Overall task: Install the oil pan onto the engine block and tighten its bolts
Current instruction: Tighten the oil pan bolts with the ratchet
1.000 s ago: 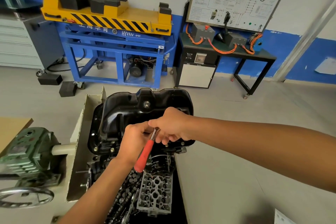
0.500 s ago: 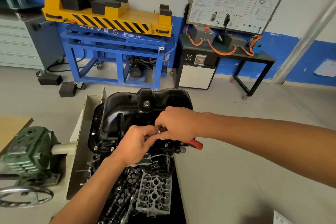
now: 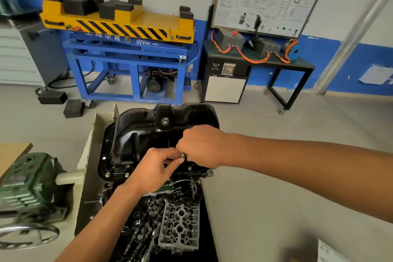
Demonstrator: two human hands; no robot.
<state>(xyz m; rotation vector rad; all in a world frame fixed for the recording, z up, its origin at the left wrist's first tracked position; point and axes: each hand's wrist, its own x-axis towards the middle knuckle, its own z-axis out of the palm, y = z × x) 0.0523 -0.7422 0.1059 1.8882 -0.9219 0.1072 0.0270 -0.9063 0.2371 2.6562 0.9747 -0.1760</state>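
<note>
At the left edge stands a green gearbox (image 3: 27,183), well apart from the work. Next comes the black oil pan (image 3: 136,134), sitting sump-up on the engine block (image 3: 206,173). The pan lies directly ahead of the person, and its long axis appears to run across the view, so the near flange stretches left to right under both wrists. Two flange bolts (image 3: 127,175) show at the near left corner, just left of the left hand (image 3: 153,171).

That left hand reaches forward and its fingertips pinch a small silvery part (image 3: 182,154) over the right stretch of the near flange. The right hand (image 3: 204,147) comes in from the right and is curled into a fist, its thumb side closed on the same part. Whether a tool lies in its palm is hidden.

Both hands meet at one point, touching. The next move probably turns on that spot. The left-corner bolts lie nearer the left hand, and the far flange needs a reach over the sump.
</note>
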